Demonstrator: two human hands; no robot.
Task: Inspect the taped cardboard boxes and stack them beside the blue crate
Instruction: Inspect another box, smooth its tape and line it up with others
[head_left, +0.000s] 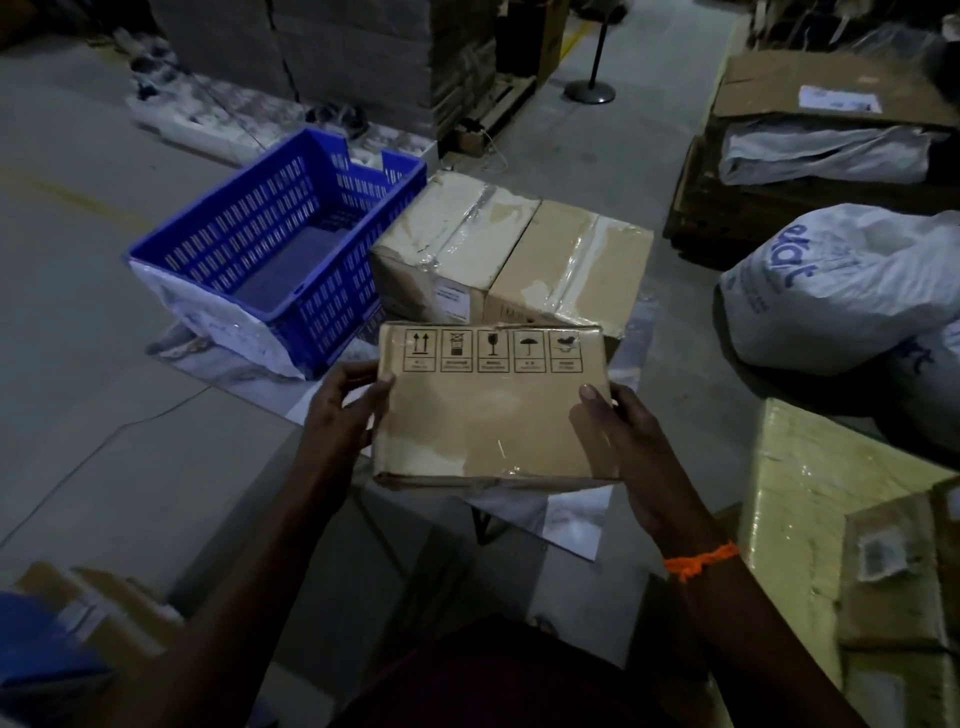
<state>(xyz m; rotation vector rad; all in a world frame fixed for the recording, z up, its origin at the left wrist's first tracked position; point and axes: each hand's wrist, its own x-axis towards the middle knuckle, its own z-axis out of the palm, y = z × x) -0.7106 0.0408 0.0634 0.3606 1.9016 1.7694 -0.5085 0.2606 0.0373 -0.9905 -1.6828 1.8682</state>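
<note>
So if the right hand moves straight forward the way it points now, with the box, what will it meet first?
Probably the right one of the two taped boxes on the floor beside the blue crate. The right hand points up-frame, gripping the held box; depth is unclear, so it might pass above.

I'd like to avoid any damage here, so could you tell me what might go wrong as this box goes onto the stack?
1. The held box carries a row of handling symbols, including up arrows and a fragile glass; setting it down on the wrong side may harm the contents.
2. The left hand and right hand grip only its side edges, so it could slip.
3. The two boxes beside the blue crate have wrinkled tape on top, perhaps an uneven base.
</note>
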